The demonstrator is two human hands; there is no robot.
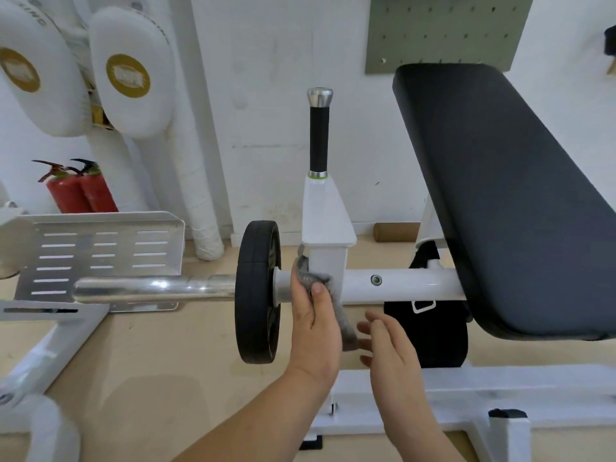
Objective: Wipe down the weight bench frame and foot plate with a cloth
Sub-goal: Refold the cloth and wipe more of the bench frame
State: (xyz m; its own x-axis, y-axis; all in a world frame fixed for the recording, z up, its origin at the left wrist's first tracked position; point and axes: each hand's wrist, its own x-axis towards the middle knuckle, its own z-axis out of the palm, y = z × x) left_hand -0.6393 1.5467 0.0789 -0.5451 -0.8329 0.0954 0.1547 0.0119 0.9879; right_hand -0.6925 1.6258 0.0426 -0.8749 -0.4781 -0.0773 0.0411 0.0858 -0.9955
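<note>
Our left hand pinches the grey cloth against the white frame tube, which runs left-right (the foot plate lies well left); our right hand hovers loose-fingered just beside the cloth's tail.

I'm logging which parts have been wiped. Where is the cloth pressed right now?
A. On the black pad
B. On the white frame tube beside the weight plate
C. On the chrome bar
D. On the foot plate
B: the left hand grips the cloth against the white frame tube, just right of the weight plate.
</note>
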